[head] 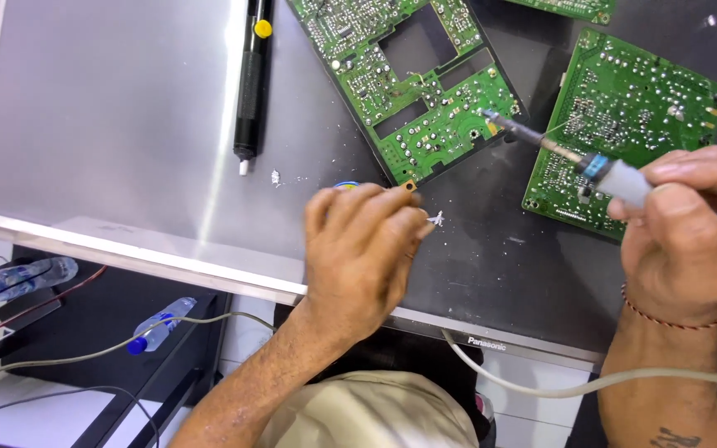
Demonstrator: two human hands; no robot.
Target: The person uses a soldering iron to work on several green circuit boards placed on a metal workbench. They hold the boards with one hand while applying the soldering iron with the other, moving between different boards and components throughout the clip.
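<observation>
My right hand [682, 241] grips a grey soldering iron [624, 178], and its metal tip touches the near right edge of a green circuit board [408, 75] with square cut-outs. My left hand [363, 249] rests curled on the dark panel just below that board's near corner. Its fingertips pinch a thin strand of solder wire [436, 219], and a small spool is partly hidden beneath it. A second green circuit board [624, 116] lies to the right, under the iron's shaft.
A black desoldering pump [251, 79] with a yellow button lies on the flat screen panel [101, 124]. Solder crumbs [276, 177] dot the surface. Two plastic bottles [155, 323] lie on a dark shelf lower left. A pale cable [582, 383] runs along the near edge.
</observation>
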